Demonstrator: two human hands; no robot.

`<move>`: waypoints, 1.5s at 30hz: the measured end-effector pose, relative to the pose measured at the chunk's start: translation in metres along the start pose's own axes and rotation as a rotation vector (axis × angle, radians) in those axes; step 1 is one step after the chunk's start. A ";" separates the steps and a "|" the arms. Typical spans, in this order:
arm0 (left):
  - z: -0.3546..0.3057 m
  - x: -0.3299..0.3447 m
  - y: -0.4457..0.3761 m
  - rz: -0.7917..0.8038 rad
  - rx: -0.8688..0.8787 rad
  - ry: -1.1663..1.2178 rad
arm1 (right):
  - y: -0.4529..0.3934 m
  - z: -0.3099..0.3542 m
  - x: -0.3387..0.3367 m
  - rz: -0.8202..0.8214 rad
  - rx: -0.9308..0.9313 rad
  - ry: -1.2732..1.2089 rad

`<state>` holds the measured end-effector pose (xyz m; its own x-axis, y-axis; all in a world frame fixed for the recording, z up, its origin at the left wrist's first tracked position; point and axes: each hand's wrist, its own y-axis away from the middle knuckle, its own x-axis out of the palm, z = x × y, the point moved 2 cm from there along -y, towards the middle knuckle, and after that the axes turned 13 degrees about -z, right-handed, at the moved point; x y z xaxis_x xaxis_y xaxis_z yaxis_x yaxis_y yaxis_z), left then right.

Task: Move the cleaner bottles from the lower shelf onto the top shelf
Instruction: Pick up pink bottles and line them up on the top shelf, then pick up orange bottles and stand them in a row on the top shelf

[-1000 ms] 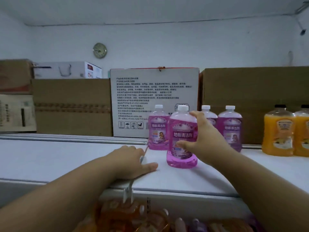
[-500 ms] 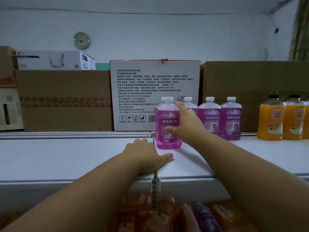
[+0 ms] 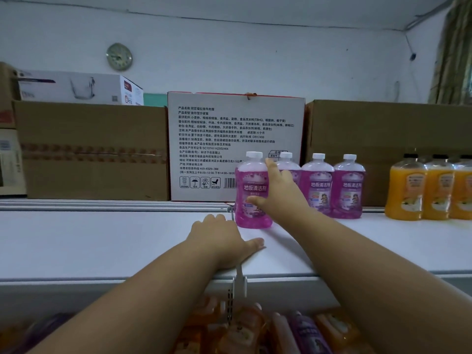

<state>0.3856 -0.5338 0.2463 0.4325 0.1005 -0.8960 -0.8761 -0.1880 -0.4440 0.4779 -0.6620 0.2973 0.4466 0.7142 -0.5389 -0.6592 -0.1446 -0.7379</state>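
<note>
On the white top shelf (image 3: 102, 241) stands a purple cleaner bottle (image 3: 251, 198) with a white cap, at the left end of a row. My right hand (image 3: 279, 198) holds its right side, thumb across the label and index finger up by the neck. Three more purple bottles stand to the right: one half hidden behind my hand (image 3: 287, 166), then two in full view (image 3: 318, 185) (image 3: 348, 186). My left hand (image 3: 224, 241) rests flat on the shelf just in front. More purple (image 3: 309, 333) and orange (image 3: 242, 330) bottles show on the lower shelf below.
Orange bottles (image 3: 406, 190) stand at the right of the top shelf. Behind the row are a white printed carton (image 3: 229, 129) and brown cardboard boxes (image 3: 94, 149) (image 3: 383, 123). A metal shelf bracket (image 3: 238, 282) sticks out at the front edge.
My right hand has slid the purple bottle back from mid-shelf to the left end of the row. My left hand has stayed flat on the shelf.
</note>
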 end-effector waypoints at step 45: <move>-0.098 0.193 0.121 -0.209 -0.171 0.186 | 0.256 -0.159 -0.034 0.266 0.091 0.025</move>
<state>0.3839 -0.6332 0.0192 0.6449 -0.0234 -0.7639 -0.7222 -0.3455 -0.5992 0.3903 -0.8322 0.0622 0.2643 0.6420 -0.7197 -0.8067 -0.2618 -0.5298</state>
